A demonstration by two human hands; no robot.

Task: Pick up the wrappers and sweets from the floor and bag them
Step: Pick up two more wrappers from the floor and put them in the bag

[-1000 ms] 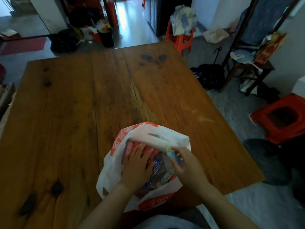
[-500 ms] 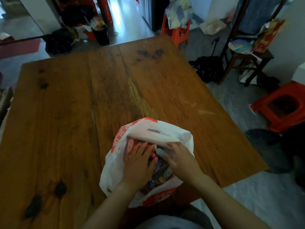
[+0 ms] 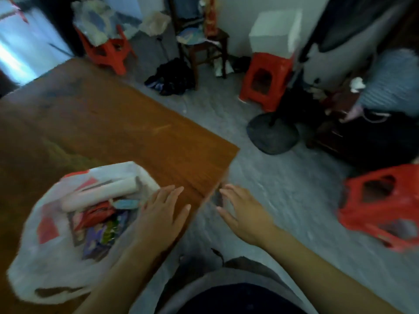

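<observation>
Your left hand (image 3: 163, 211) and right hand (image 3: 243, 211) are spread, empty, and the bag (image 3: 34, 268) at eight o'clock gapes unheld by the table (image 3: 113, 123) edge, so a nudge could spill wrappers (image 3: 102, 230).

White-and-red bag (image 3: 45, 264), brown table (image 3: 113, 123), red stools (image 3: 267, 80), grey floor (image 3: 283, 200)

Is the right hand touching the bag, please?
Apart. Head view: the right hand is beyond the table, with the left hand between it and the bag.
</observation>
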